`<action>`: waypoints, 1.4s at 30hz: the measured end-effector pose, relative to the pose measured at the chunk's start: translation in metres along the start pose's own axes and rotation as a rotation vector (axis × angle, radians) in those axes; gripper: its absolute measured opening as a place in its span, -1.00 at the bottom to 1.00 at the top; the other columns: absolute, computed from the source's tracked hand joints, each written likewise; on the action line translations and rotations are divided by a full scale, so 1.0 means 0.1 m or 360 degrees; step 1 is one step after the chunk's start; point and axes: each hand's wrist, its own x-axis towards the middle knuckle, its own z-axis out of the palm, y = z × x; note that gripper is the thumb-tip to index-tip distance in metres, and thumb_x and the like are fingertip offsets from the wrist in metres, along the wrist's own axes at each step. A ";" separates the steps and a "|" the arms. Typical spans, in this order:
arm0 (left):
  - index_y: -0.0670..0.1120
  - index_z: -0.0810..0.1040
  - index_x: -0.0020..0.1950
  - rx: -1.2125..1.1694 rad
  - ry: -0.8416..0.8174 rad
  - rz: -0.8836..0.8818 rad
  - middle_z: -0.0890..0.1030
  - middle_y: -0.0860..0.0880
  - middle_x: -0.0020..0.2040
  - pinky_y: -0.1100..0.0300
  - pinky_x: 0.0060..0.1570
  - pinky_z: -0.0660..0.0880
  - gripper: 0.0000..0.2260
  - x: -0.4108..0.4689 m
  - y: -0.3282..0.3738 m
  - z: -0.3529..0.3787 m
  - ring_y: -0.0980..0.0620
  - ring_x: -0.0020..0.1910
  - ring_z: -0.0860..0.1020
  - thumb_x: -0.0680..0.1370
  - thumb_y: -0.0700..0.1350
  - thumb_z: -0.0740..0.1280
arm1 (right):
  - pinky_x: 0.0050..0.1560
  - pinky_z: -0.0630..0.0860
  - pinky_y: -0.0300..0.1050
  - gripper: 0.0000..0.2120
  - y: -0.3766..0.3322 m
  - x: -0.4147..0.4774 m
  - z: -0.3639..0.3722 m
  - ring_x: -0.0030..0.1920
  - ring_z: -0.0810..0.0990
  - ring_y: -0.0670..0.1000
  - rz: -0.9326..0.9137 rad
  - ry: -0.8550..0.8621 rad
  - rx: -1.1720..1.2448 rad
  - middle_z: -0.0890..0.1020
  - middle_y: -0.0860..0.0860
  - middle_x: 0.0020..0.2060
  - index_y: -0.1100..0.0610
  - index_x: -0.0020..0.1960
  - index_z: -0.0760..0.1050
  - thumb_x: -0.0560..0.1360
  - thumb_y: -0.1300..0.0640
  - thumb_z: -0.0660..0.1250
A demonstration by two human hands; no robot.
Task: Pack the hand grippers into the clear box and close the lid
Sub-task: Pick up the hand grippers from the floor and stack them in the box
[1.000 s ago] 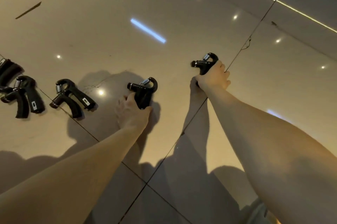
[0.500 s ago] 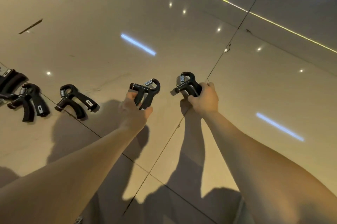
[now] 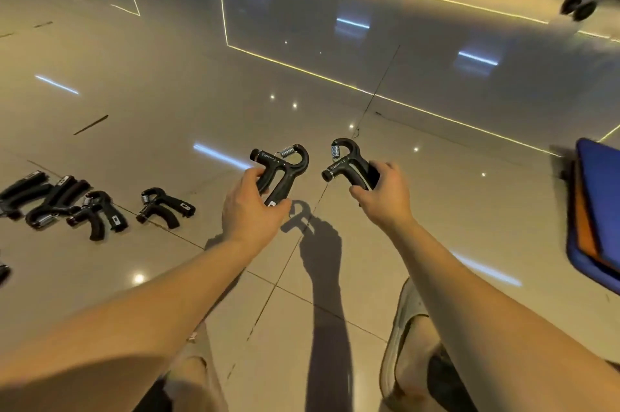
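Left hand (image 3: pixel 250 210) is curled round one black hand gripper (image 3: pixel 285 166), held above the floor (image 3: pixel 134 109). The right hand (image 3: pixel 385 197) clasps a second gripper (image 3: pixel 349 163) just beside it, both with springs uppermost. Several loose grippers (image 3: pixel 167 207) lie on the floor at the left (pale labels on their handles, too small to read). Glossy beige tiles mirror ceiling lights, and a blue mat (image 3: pixel 600 197) lies at the right.

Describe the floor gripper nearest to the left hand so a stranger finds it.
Look at the black hand grippers lying on the tiled floor at the left. The rightmost one, nearest the left hand, lies alone; the others crowd together.
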 end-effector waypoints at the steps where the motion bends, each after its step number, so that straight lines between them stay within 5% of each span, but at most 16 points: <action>1: 0.10 0.35 0.38 -0.0011 0.0006 0.0037 0.56 0.04 0.14 -0.13 0.16 0.53 -0.40 -0.12 0.08 -0.09 -0.03 0.15 0.53 0.41 0.08 0.52 | -0.01 0.55 -0.06 -0.56 -0.07 -0.14 -0.14 -0.15 0.47 -0.14 -0.0007 0.0021 0.0017 0.45 -0.03 0.02 0.11 0.27 0.53 0.42 0.10 0.52; 7: 0.11 0.36 0.35 -0.0110 -0.0010 0.0175 0.54 0.01 0.12 -0.06 0.12 0.55 -0.42 -0.83 0.55 -0.70 -0.02 0.11 0.53 0.41 0.10 0.52 | -0.01 0.66 0.08 -0.52 -0.49 -1.06 -0.93 -0.05 0.53 0.00 -0.0063 0.0117 0.0041 0.44 0.00 0.07 0.13 0.30 0.51 0.42 0.11 0.54; 11: 0.13 0.35 0.35 -0.0154 -0.0037 0.0307 0.51 0.00 0.14 0.22 -0.11 0.43 -0.41 -1.36 0.83 -1.09 0.01 0.07 0.52 0.40 0.11 0.52 | -0.03 0.66 0.09 -0.49 -0.76 -1.73 -1.51 0.00 0.55 0.07 -0.0119 0.0170 -0.0013 0.45 0.03 0.07 0.14 0.31 0.51 0.41 0.09 0.55; 14: 0.13 0.37 0.33 -0.0206 -0.0105 0.0427 0.52 0.00 0.15 0.18 -0.04 0.44 -0.44 -1.84 1.06 -1.32 0.01 0.09 0.52 0.41 0.10 0.52 | -0.07 0.66 0.10 -0.52 -0.91 -2.31 -2.02 -0.02 0.55 0.10 -0.0130 0.0228 -0.0088 0.46 0.06 0.06 0.15 0.27 0.53 0.40 0.10 0.55; 19: 0.14 0.41 0.27 -0.0259 -0.0179 0.0606 0.55 0.01 0.14 0.07 0.03 0.51 -0.46 -2.56 1.46 -1.55 -0.01 0.10 0.54 0.37 0.09 0.55 | -0.36 0.47 -0.35 -0.55 -1.07 -3.19 -2.91 -0.15 0.50 -0.02 -0.0125 0.0286 -0.0311 0.45 0.05 0.01 0.14 0.23 0.56 0.38 0.09 0.55; 23: 0.16 0.43 0.24 -0.0297 -0.0313 0.0742 0.57 0.01 0.13 -0.03 0.10 0.55 -0.47 -3.11 1.78 -1.58 -0.02 0.10 0.55 0.34 0.10 0.55 | -0.23 0.65 0.12 -0.70 -1.09 -3.87 -3.52 -0.21 0.64 0.13 0.0029 0.0323 -0.0369 0.58 0.14 -0.06 0.18 0.05 0.60 0.36 0.12 0.54; 29: 0.09 0.46 0.28 -0.0310 -0.0504 0.0958 0.59 0.00 0.14 -0.08 0.14 0.55 -0.45 -3.96 2.23 -1.52 -0.03 0.12 0.55 0.36 0.07 0.57 | -0.32 0.47 -0.28 -0.70 -0.86 -4.94 -4.15 -0.16 0.62 0.02 0.0149 0.0432 -0.0364 0.59 0.06 -0.08 0.12 0.07 0.60 0.39 0.12 0.57; 37: 0.09 0.48 0.20 -0.0361 -0.0783 0.1214 0.58 0.09 0.04 0.19 -0.10 0.48 -0.50 -4.95 2.69 -1.24 0.07 0.00 0.56 0.34 0.02 0.60 | -0.31 0.43 -0.27 -0.68 -0.53 -6.25 -4.68 -0.18 0.53 -0.04 0.0399 0.0641 -0.0400 0.50 -0.06 -0.14 0.10 0.07 0.56 0.38 0.12 0.58; 42: 0.00 0.51 0.25 -0.0378 -0.0991 0.1299 0.60 0.05 0.05 0.26 -0.13 0.43 -0.45 -5.34 2.81 -1.01 0.05 -0.01 0.57 0.32 0.00 0.62 | -0.37 0.60 -0.16 -0.73 -0.44 -6.92 -4.95 -0.26 0.63 0.01 0.0569 0.0677 -0.0454 0.58 -0.02 -0.21 0.13 0.00 0.60 0.35 0.16 0.58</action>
